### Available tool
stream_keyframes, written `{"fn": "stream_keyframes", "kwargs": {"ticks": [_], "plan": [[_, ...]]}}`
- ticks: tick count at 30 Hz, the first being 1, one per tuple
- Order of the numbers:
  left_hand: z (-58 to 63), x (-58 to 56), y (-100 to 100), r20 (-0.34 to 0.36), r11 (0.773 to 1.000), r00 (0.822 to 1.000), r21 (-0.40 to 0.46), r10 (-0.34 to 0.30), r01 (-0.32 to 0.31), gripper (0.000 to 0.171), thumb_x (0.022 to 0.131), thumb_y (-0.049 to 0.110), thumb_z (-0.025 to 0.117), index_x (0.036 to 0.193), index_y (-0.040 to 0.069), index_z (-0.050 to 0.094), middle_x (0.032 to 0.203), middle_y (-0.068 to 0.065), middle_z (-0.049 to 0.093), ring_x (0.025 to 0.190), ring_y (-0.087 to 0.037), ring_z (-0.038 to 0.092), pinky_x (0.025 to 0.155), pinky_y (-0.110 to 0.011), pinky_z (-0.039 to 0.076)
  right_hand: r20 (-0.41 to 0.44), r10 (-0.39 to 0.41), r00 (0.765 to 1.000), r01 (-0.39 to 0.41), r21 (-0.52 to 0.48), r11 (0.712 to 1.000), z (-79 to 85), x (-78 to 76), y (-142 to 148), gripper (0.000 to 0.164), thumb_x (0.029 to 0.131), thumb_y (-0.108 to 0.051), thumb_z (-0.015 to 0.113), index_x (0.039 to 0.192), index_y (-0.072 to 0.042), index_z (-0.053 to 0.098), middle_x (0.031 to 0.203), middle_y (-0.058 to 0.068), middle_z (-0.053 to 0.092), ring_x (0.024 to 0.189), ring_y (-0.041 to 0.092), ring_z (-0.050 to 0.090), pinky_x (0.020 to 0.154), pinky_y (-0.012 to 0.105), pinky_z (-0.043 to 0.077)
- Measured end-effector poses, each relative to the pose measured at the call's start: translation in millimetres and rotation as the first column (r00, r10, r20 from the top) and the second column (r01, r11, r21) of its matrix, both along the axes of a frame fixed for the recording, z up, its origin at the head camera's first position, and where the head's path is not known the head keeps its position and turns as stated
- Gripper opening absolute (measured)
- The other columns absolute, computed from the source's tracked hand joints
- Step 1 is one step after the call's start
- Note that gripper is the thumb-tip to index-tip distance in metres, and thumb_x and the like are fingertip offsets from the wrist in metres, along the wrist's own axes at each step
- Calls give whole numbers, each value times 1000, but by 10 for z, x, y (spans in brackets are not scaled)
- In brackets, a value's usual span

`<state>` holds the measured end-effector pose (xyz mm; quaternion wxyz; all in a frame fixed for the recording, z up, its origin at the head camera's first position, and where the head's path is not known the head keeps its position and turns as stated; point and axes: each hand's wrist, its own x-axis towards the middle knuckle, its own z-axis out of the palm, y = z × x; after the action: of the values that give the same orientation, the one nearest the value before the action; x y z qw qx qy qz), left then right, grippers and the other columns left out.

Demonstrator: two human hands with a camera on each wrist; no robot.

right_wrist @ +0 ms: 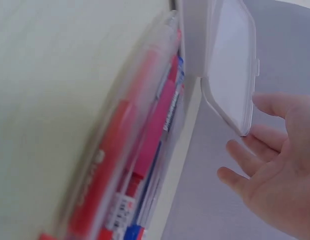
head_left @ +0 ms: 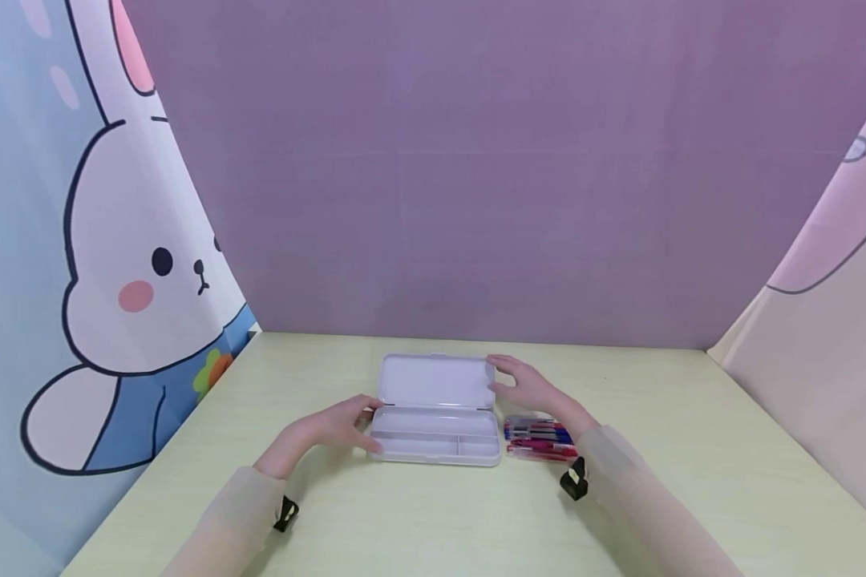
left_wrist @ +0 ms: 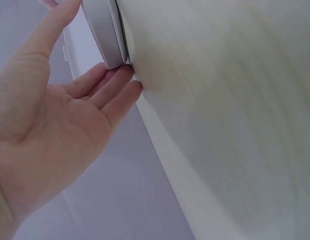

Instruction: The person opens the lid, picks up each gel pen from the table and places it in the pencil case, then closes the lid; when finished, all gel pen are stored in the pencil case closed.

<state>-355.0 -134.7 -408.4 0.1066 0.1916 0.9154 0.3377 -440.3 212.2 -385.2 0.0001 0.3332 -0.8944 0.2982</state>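
A white plastic pencil case (head_left: 433,461) lies on the table with its lid (head_left: 439,380) raised at the back. Two long compartments and a short one show in its base, with nothing in them. My left hand (head_left: 339,422) holds the left end of the base, thumb at the front and fingers at the rear corner. In the left wrist view, that hand (left_wrist: 60,110) has its fingertips against the case's side. My right hand (head_left: 525,385) pinches the lid's right edge; in the right wrist view, the thumb and fingers of this hand (right_wrist: 280,165) meet the lid's corner.
Several pens (head_left: 541,437), red, blue and clear, lie just right of the case, below my right forearm. The pale table (head_left: 433,529) ends at a purple backdrop (head_left: 433,176). A rabbit-print curtain (head_left: 137,264) hangs at the left.
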Motion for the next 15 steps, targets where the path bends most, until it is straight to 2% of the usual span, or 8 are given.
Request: {"fn": "stream_keyframes", "kwargs": {"ticks": [9, 15], "plan": [[7, 0, 39, -29, 1000, 1000, -14, 1, -1, 73, 74, 24, 80, 130, -5, 45, 129, -19, 50, 121, -37, 48, 104, -50, 38, -28, 6, 1000, -7, -6, 1000, 54, 12, 124, 51, 94, -16, 56, 140, -2, 40, 145, 19, 40, 132, 39, 37, 107, 55, 33], [7, 7, 63, -29, 1000, 999, -15, 16, -17, 72, 73, 24, 80, 130, -4, 46, 128, -18, 51, 119, -36, 49, 103, -50, 39, -71, 30, 997, -33, -32, 999, 79, 71, 227, 48, 94, -17, 57, 138, -3, 45, 140, 17, 47, 129, 38, 42, 105, 54, 36]]}}
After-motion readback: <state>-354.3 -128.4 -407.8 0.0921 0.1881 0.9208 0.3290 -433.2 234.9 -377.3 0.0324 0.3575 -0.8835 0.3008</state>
